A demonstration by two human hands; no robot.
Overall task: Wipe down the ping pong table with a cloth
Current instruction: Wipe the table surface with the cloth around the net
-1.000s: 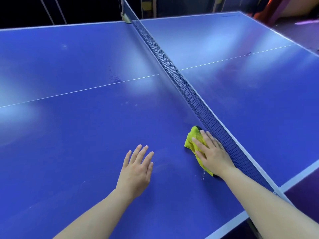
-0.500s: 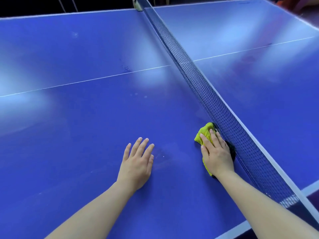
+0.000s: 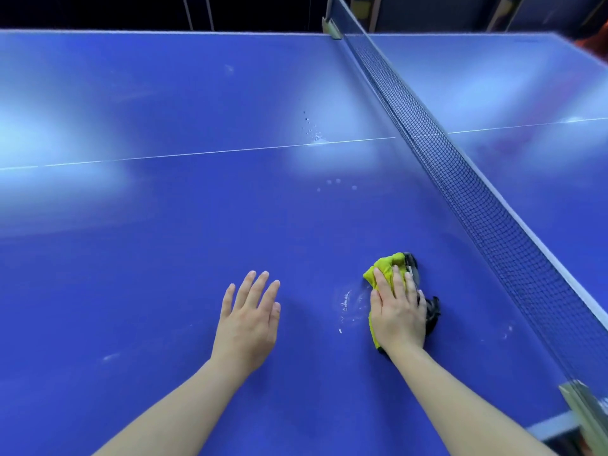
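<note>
Your left hand (image 3: 248, 319) lies flat and open on the glossy blue ping pong surface (image 3: 138, 258), fingers spread and pointing away from you, forearm reaching in from the lower left. To its left and ahead, bare blue top runs out to the thin white centre line (image 3: 197, 153) and the far edge. Between your hands sits a small patch of wet streaks (image 3: 348, 306). Your right hand (image 3: 396, 312) presses palm-down on the crumpled yellow-green and black cloth (image 3: 385, 264), which pokes out past your fingertips and along both sides. The black mesh net (image 3: 467, 192) runs diagonally to the right, near the cloth but apart from it.
</note>
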